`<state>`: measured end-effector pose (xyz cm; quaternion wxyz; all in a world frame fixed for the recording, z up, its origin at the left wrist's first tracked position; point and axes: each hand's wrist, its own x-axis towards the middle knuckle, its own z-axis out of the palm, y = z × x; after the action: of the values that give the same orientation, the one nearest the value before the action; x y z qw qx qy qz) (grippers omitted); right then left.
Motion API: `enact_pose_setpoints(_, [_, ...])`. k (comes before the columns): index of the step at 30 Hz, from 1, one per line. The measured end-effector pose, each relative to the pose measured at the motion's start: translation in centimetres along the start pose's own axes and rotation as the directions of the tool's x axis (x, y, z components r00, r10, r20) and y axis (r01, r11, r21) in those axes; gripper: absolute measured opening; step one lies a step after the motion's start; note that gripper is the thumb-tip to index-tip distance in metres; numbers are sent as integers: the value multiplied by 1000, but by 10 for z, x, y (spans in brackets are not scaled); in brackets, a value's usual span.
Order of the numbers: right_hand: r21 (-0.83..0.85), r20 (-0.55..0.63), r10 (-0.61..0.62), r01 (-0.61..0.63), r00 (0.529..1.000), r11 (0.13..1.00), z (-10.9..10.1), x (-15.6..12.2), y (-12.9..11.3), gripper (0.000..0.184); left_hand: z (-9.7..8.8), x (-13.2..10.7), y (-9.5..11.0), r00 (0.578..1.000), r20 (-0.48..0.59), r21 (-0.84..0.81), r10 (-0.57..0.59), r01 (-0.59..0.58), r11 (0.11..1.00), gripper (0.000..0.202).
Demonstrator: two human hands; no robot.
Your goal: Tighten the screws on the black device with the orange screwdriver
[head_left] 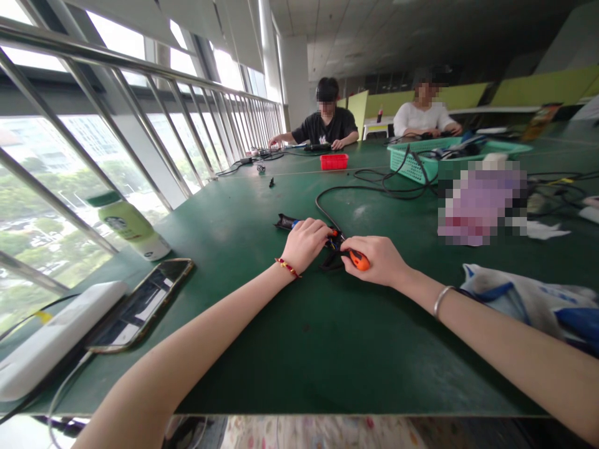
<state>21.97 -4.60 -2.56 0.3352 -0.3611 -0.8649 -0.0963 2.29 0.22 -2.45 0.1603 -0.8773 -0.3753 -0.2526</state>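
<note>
My left hand [306, 243] is closed around a black corded device [286, 222] lying on the green table. Its casing looks opened, with bits of blue and orange showing near my fingertips. In my right hand [377, 259] is a screwdriver [359, 259] with an orange and black handle. The screwdriver's tip points toward the device, but my fingers and the device's dark parts hide where it ends. A black cable [322, 194] runs from the device up and right across the table. A dark curved piece [331, 262] sits just below, between my hands.
At left are a green-capped bottle [131, 226], a phone [143, 305] and a white power strip [60, 337]. Farther off are a red basket [334, 162] and a teal basket [414, 163]. Cloth bags [528, 296] lie right. Two people sit across the table.
</note>
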Motion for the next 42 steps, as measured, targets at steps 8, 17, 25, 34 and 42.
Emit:
enact_pose_setpoints(8, [-30, -111, 153, -157, 982, 987, -9, 2, -2, 13, -8, -10, -39, 999, 46, 22, 29, -30, 999, 40])
enact_pose_setpoints(17, [184, -368, 361, -314, 857, 931, -36, 8, -5, 20, -4, -15, -52, 977, 103, 44, -189, 185, 982, 31])
enact_pose_setpoints(25, [115, -266, 295, -274, 918, 955, -43, 8, -17, 13, 3, -9, -37, 954, 86, 18, -286, 285, 958, 29])
enact_pose_setpoints(34, [110, -242, 263, -243, 934, 964, -40, 6, -17, 12, 3, -12, -35, 952, 88, -41, -292, 296, 954, 35])
enact_pose_setpoints(42, [100, -200, 254, -238, 946, 966, -36, 5, -17, 12, 2, -12, -34, 951, 104, -21, -291, 295, 955, 36])
